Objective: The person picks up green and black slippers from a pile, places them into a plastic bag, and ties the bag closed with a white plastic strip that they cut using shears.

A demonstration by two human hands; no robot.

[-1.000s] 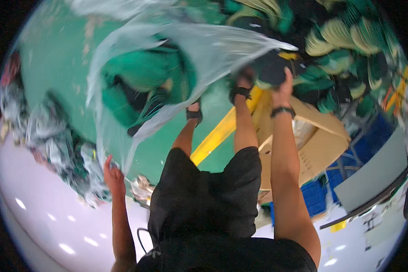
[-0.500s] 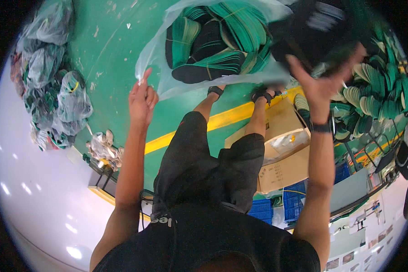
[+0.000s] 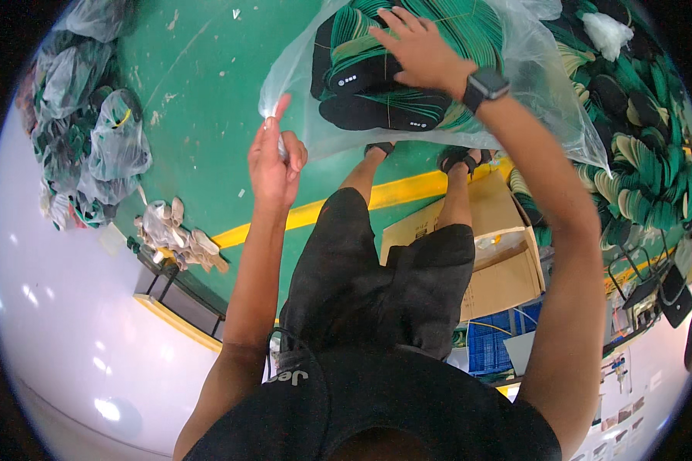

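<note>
A large clear plastic bag (image 3: 530, 84) hangs in front of me, filled with black and green striped flip-flop soles (image 3: 384, 84). My left hand (image 3: 275, 163) pinches the bag's left edge between thumb and fingers. My right hand (image 3: 419, 48), with a dark watch on the wrist, lies flat with fingers spread on the soles at the bag's mouth; it grips nothing that I can see. My legs and sandalled feet stand on the green floor below the bag.
A heap of green and black soles (image 3: 646, 169) lies at the right. An open cardboard box (image 3: 500, 253) sits by my right leg, with a blue crate (image 3: 490, 344) near it. Filled plastic bags (image 3: 92, 146) pile up at the left. A yellow floor line (image 3: 338, 207) crosses under my feet.
My right hand has lowered from holding a dark bundle up high to resting on the soles at the bag's mouth. My left hand has taken the bag's left edge.
</note>
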